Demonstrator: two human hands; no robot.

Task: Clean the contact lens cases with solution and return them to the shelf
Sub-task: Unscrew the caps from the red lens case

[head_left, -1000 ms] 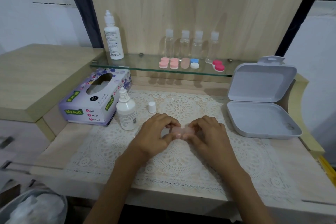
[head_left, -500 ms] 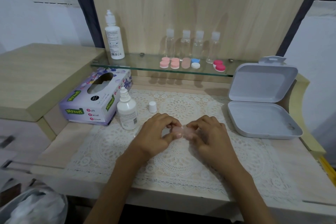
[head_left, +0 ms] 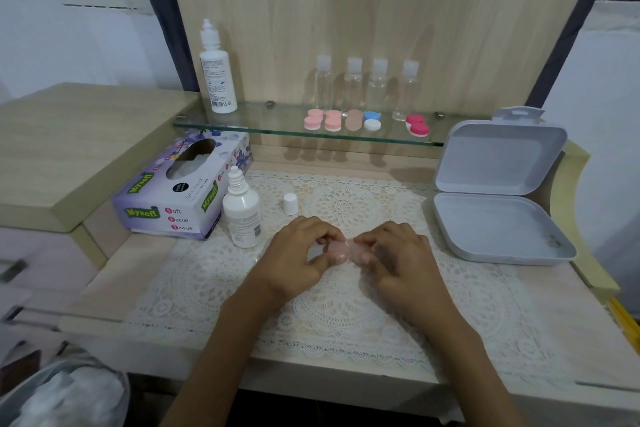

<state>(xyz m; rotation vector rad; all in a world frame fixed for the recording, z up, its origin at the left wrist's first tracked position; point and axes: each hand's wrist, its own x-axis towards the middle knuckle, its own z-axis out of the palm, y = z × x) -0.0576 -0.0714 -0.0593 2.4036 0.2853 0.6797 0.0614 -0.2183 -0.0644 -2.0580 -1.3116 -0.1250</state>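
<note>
I saw the left hand (head_left: 298, 253) curled low over the lace mat (head_left: 207, 274), thumb and fingers pinching one end of the pale pink lens case (head_left: 346, 248). The right hand (head_left: 398, 253), fingers bent, pinched the other end. I counted two solution bottles (head_left: 218, 80), then on the glass shelf (head_left: 277, 120) four clear bottles (head_left: 353, 87) and five shelved cases (head_left: 333, 121).

A pale pink, translucent case (head_left: 346, 248) lies level, pinched at its ends by the left hand (head_left: 301, 253) and right hand (head_left: 401, 256). At its 10 o'clock the white solution bottle (head_left: 241, 215) stands upright and uncapped, its cap (head_left: 290, 203) upright at the bottle's 3 o'clock. At the case's 12 o'clock the glass shelf (head_left: 277, 126) carries a row of cases (head_left: 354, 120): two pink, one beige, one blue-and-white, one red.
</note>
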